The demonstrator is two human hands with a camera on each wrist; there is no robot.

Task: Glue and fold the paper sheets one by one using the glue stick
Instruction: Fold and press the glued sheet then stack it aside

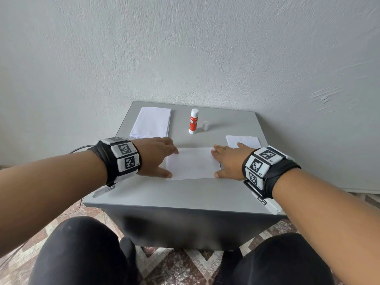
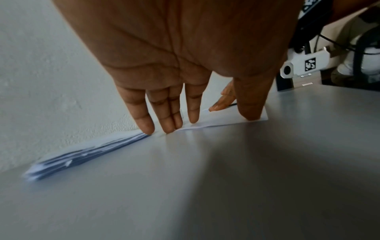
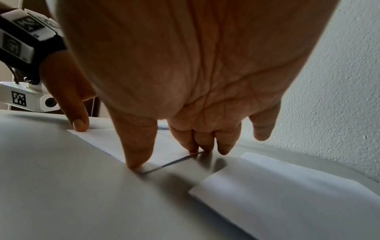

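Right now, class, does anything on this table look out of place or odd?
Only one thing: the glue stick stands uncapped, its cap lying apart beside it, while both hands press the sheet. Otherwise nothing stands out.

1. A single sheet (image 1: 193, 163) is laid flat near the middle of the table top (image 1: 164, 194), a bit toward the front.
2. The sheet is flanked by both hands: the left hand (image 1: 154, 156) is set on its left edge, the right hand (image 1: 228, 161) on its right edge, fingertips down on the paper.
3. A paper stack (image 1: 151, 122) is found at the back left, behind the left hand.
4. The glue stick (image 1: 193, 121) is stood upright behind the sheet, with its cap (image 1: 205, 125) just to the right, apart from it.
5. A folded sheet (image 1: 243, 141) is placed at the right, just behind the right hand.
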